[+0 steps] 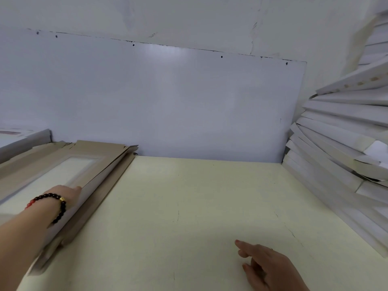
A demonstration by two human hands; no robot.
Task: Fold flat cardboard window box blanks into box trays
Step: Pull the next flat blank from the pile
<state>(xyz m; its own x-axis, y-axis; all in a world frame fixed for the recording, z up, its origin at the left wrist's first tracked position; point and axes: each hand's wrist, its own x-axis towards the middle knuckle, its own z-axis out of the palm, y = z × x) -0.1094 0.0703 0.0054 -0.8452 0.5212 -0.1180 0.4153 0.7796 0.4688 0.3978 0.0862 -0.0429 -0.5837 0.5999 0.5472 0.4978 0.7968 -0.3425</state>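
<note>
A stack of flat brown cardboard window box blanks (92, 156) lies at the left of the cream table (178, 206), each with a clear window panel. My left hand (65, 195), with a dark bead bracelet on the wrist, rests on the top blank near its right edge; that edge looks slightly lifted. Whether the fingers curl round the edge is hidden. My right hand (266, 263) hovers low over the table at the lower right, fingers loosely extended and holding nothing.
A tall leaning pile of folded white box trays (340, 143) fills the right side. A white board (168, 101) stands against the wall behind the table. Another white box (23, 137) sits at the far left.
</note>
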